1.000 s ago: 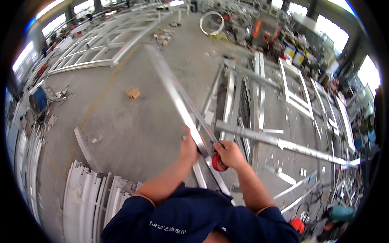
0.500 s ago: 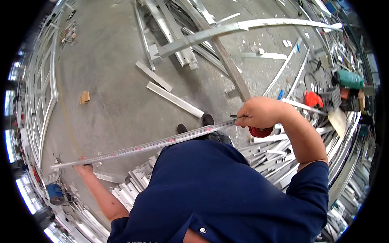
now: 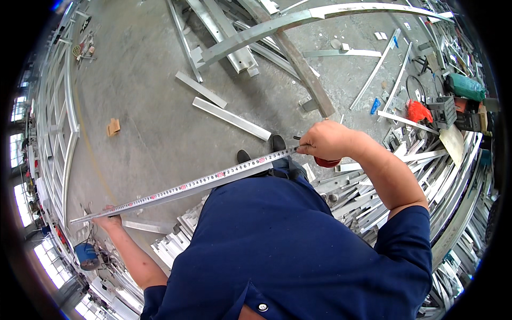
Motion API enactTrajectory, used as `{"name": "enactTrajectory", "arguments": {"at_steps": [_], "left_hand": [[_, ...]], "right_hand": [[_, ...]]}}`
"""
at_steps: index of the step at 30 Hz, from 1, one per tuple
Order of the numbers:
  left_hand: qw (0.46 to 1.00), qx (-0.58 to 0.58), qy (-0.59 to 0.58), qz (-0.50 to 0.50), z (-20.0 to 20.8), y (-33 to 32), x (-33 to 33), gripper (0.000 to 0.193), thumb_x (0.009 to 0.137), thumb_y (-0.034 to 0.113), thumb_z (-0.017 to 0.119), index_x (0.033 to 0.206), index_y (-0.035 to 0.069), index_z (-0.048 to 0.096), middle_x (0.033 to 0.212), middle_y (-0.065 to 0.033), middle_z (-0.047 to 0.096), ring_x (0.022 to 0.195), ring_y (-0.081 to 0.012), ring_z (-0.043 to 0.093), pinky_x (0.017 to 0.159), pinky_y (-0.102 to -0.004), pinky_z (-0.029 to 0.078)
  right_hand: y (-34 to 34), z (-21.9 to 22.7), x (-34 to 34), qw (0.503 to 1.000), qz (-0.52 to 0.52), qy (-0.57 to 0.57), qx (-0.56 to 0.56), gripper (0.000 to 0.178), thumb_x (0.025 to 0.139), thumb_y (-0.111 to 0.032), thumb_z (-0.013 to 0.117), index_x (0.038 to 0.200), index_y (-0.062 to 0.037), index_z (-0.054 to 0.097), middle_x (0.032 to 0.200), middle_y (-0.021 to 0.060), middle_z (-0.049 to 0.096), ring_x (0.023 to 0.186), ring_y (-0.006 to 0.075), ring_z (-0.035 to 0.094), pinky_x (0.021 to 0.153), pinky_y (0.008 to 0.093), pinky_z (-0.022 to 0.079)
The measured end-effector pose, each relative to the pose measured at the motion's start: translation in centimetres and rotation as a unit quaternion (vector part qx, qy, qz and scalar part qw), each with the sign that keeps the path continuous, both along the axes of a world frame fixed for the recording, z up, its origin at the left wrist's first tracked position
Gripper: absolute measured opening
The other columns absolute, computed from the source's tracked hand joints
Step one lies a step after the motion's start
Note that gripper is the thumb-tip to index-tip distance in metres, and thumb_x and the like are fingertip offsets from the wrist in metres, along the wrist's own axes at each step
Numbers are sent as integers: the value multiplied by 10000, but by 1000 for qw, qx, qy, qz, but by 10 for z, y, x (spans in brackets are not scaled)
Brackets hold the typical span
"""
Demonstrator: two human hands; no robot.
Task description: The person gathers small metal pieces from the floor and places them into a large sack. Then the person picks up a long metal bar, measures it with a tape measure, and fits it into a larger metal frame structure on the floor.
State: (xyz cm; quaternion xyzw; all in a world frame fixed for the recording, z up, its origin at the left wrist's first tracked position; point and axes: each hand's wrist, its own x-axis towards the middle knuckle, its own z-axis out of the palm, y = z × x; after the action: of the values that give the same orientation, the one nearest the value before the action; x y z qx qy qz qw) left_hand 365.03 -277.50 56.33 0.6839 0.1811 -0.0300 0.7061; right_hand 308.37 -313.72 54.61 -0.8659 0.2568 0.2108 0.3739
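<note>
Measuring tape: white metal blade with black digits and red marks (image 3: 184,187), stretched in front of the waist from left hand to right hand, sloping upward to the right.
Tape case: round red body (image 3: 326,162), under the right hand and partly hidden by it.
Metal bar: straight silver length (image 3: 250,173), just below the blade and running along it.
Right hand: fingers closed (image 3: 326,140), gripping the case, thumb side at the blade; a thin dark rod (image 3: 298,138) pokes out beside the fingertips.
Left hand: curled around the bar near its left end (image 3: 109,217), the blade passing over it; finger detail too small to tell.
Shoes: black pair (image 3: 278,143), just beyond the blade.
Floor: grey concrete (image 3: 154,96), with two loose flat silver strips (image 3: 232,118) ahead and a folded brown cardboard piece (image 3: 113,127) to the left.
Crossbeam: long grey metal beam (image 3: 256,45), lying across other profiles farther ahead.
Right side: heaped silver offcuts (image 3: 368,197), crumpled red bag (image 3: 420,111).
</note>
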Motion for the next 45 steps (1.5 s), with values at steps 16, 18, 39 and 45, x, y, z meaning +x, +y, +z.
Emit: {"name": "enactTrajectory", "arguments": {"at_steps": [16, 18, 39, 45], "left_hand": [[999, -6, 49, -19, -12, 27, 15, 564, 912, 644, 235, 951, 92, 349, 708, -82, 416, 557, -196, 450, 518, -308, 463], [999, 0, 45, -28, -13, 30, 18, 565, 911, 644, 242, 978, 94, 352, 713, -77, 412, 555, -195, 446, 519, -311, 465], [993, -28, 74, -84, -79, 12, 67, 420, 933, 524, 502, 958, 111, 429, 762, -26, 466, 606, -158, 460, 533, -253, 476], [975, -60, 150, -156, -107, -98, 30, 491, 949, 570, 411, 859, 88, 401, 701, -45, 441, 530, -158, 411, 465, -287, 384]], "right_hand": [[5, -9, -4, 996, 11, -41, -72, 266, 895, -332, 574, 801, -105, 673, 699, 134, 638, 718, 354, 625, 663, 447, 487], [5, -5, -4, 996, 15, -41, -72, 273, 895, -333, 571, 789, -99, 665, 699, 135, 636, 721, 355, 624, 663, 448, 487], [44, -1, -30, 996, -39, 74, -43, 318, 916, -416, 522, 883, -143, 682, 797, 131, 665, 806, 356, 643, 718, 455, 508], [98, -5, -81, 983, -140, 121, 6, 344, 929, -428, 508, 929, -134, 686, 825, 146, 670, 808, 363, 642, 729, 460, 505]]}}
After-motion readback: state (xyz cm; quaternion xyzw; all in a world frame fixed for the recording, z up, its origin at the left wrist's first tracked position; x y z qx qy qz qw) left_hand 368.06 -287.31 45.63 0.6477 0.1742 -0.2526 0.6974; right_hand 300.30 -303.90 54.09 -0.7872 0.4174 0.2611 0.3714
